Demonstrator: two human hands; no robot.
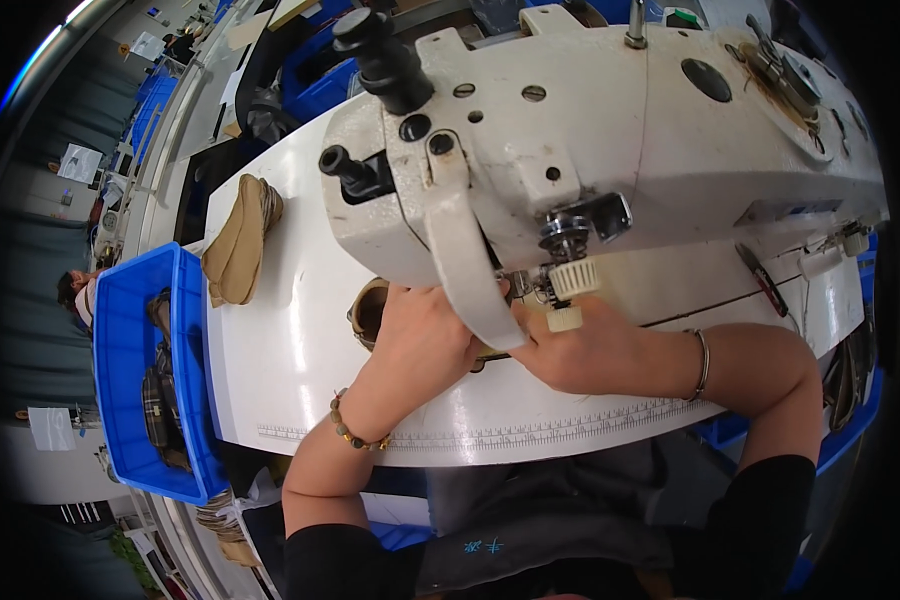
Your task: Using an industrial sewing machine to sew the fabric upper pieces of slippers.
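1. Tan piece (368, 314), curved and dark inside, sits on the white tabletop (300, 345), partly under the head of the sewing machine (590, 110).
2. The left hand (422, 332), beaded bracelet at its wrist, lies over that piece, its grip narrow and, as best I can see, holding it.
3. The right hand (582, 350) is close by under the machine; its fingertips are hidden, so I can't tell its grip.
4. Stacked tan pieces (238, 250) lie toward the left edge, near a blue bin (192, 375) holding dark fabric.
5. A printed ruler scale (500, 437) runs along the near edge.
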